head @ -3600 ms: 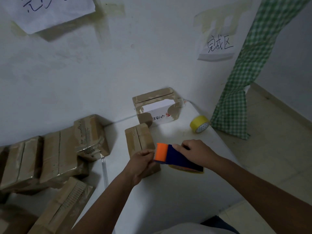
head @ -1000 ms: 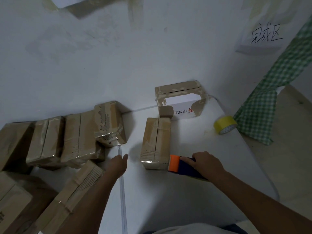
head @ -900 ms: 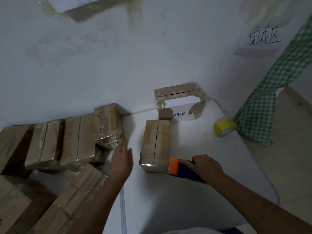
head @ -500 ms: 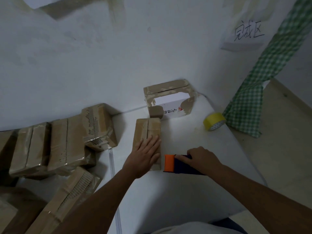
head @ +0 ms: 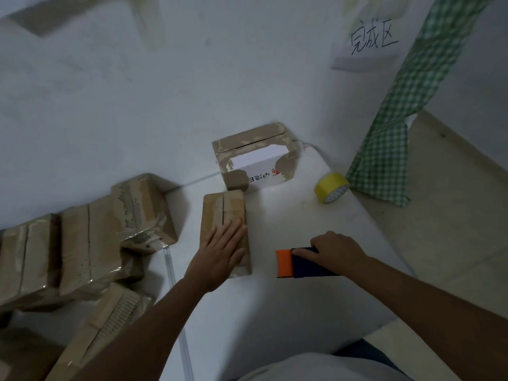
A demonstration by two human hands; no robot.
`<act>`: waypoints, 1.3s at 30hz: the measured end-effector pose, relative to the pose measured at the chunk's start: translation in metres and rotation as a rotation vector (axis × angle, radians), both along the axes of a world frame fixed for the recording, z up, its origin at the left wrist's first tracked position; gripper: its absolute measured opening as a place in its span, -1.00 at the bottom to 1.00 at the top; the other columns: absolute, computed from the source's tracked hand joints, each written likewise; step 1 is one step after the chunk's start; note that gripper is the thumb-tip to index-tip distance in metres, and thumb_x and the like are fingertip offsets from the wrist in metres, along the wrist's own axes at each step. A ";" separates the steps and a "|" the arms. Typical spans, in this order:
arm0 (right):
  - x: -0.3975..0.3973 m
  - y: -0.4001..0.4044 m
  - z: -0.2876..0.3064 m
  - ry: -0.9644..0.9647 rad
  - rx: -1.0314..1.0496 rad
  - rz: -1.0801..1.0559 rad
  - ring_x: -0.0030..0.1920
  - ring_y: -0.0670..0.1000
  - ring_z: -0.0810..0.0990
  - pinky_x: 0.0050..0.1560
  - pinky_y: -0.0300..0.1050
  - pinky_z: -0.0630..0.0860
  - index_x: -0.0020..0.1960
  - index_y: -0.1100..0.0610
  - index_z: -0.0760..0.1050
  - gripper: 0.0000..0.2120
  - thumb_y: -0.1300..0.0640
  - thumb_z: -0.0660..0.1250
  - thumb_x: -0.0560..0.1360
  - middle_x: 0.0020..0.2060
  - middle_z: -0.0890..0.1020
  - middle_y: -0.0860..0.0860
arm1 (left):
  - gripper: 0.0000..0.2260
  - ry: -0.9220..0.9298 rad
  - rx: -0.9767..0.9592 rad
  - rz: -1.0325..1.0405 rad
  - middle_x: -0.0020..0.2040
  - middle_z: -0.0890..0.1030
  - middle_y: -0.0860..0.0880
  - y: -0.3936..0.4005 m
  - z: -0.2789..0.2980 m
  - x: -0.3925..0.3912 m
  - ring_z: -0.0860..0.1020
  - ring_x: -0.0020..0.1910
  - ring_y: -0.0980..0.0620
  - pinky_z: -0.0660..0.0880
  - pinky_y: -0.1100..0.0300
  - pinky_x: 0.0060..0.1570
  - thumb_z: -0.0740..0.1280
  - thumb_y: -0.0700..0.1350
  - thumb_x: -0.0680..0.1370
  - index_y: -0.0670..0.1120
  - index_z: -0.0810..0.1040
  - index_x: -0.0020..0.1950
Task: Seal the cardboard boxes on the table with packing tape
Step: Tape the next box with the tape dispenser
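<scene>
**Flat palm on the box, dispenser held to its right**

The left hand (head: 220, 254) lies with straight fingers on the box (head: 224, 215) at mid-table (head: 275, 312). The right hand (head: 334, 251) grips the dispenser (head: 291, 264) — clear of the box. Taped boxes (head: 90, 243) crowd the left; a white carton (head: 258, 160) stands far, a yellow roll (head: 331, 188) at far right.

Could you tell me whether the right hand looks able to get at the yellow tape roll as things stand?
Probably yes: bare table lies between the right hand and the yellow roll, but that hand grips the dispenser.
</scene>
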State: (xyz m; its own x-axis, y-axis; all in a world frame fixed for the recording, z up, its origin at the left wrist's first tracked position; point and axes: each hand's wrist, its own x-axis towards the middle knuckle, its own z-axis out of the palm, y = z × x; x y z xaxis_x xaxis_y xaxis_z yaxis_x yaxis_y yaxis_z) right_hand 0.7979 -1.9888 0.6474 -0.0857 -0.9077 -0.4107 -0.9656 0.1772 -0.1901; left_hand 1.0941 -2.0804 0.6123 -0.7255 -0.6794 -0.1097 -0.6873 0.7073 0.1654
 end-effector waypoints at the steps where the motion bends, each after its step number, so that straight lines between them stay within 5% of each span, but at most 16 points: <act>1: 0.002 -0.001 0.001 -0.002 0.009 0.002 -0.44 -0.04 0.39 -0.42 -0.14 0.28 -0.37 0.08 0.31 -0.36 -0.50 0.03 0.44 -0.43 0.40 0.00 | -0.45 0.015 -0.001 0.004 0.62 0.05 0.02 -0.001 0.003 -0.002 -0.04 0.61 0.02 -0.01 -0.04 0.56 -0.16 0.19 0.67 -0.01 0.05 0.62; 4: 0.004 -0.003 0.005 -0.024 0.087 0.013 -0.41 -0.05 0.37 -0.42 -0.15 0.27 -0.33 0.08 0.31 -0.39 -0.47 0.08 0.46 -0.38 0.40 0.00 | -0.55 0.050 -0.041 -0.085 0.52 0.34 -0.02 -0.004 0.011 -0.012 0.19 0.56 -0.03 0.18 -0.08 0.51 0.02 0.11 0.68 -0.04 0.37 0.50; 8: 0.002 -0.005 0.010 -0.046 0.211 0.043 -0.29 -0.02 0.43 -0.31 -0.12 0.34 -0.09 0.09 0.39 -0.53 -0.34 0.16 0.52 -0.28 0.40 -0.02 | -0.66 0.154 -0.012 -0.096 0.40 0.48 0.09 0.010 0.010 -0.022 0.24 0.53 0.00 0.23 -0.11 0.47 0.07 0.07 0.66 0.08 0.60 0.20; 13: 0.012 -0.010 0.013 0.013 0.138 0.038 -0.24 0.02 0.46 -0.25 -0.12 0.36 -0.08 0.08 0.37 -0.55 -0.33 0.18 0.52 -0.28 0.39 -0.02 | -0.63 0.285 0.004 0.146 0.34 0.52 0.13 0.032 0.008 -0.019 0.25 0.52 -0.05 0.21 -0.10 0.44 0.06 0.11 0.62 0.08 0.65 0.10; 23: 0.042 -0.029 -0.001 -0.008 0.029 -0.014 -0.27 0.03 0.45 -0.32 -0.14 0.31 -0.20 0.12 0.37 -0.50 -0.33 0.18 0.52 -0.31 0.42 -0.01 | -0.63 0.217 0.032 0.142 0.38 0.48 0.13 0.028 0.005 -0.013 0.18 0.55 -0.04 0.23 -0.12 0.43 0.04 0.13 0.63 0.08 0.60 0.16; 30: 0.017 -0.026 -0.013 0.055 0.007 -0.234 -0.10 0.09 0.57 -0.21 -0.08 0.43 0.05 0.15 0.43 -0.58 -0.21 0.13 0.60 0.00 0.59 0.10 | -0.66 0.271 0.028 0.131 0.40 0.47 0.13 0.028 0.004 -0.004 0.15 0.56 -0.03 0.18 -0.06 0.45 0.06 0.09 0.65 0.06 0.60 0.15; 34: 0.026 -0.018 -0.028 -0.074 -0.013 -0.292 0.07 0.11 0.56 -0.04 -0.04 0.47 0.30 0.20 0.33 -0.64 -0.03 0.16 0.64 0.12 0.55 0.11 | -0.65 0.255 0.018 0.138 0.40 0.48 0.11 0.029 0.005 -0.008 0.18 0.55 -0.06 0.23 -0.11 0.43 0.06 0.09 0.65 0.05 0.61 0.16; 36: 0.034 -0.016 -0.031 -0.112 -0.217 -0.248 0.18 0.13 0.48 0.14 -0.02 0.42 0.36 0.20 0.33 -0.61 0.04 0.23 0.60 0.23 0.48 0.11 | -0.66 0.264 0.027 0.142 0.40 0.48 0.12 0.028 0.005 -0.006 0.17 0.56 -0.04 0.22 -0.10 0.43 0.06 0.09 0.65 0.05 0.61 0.15; 39: 0.063 -0.017 -0.025 -0.519 -0.285 -0.365 0.09 0.08 0.50 0.07 -0.08 0.41 0.32 0.20 0.39 -0.66 0.13 0.26 0.58 0.16 0.50 0.10 | -0.66 0.267 0.041 0.147 0.40 0.47 0.14 0.028 0.005 -0.007 0.14 0.57 -0.01 0.19 -0.09 0.45 0.07 0.10 0.64 0.06 0.61 0.15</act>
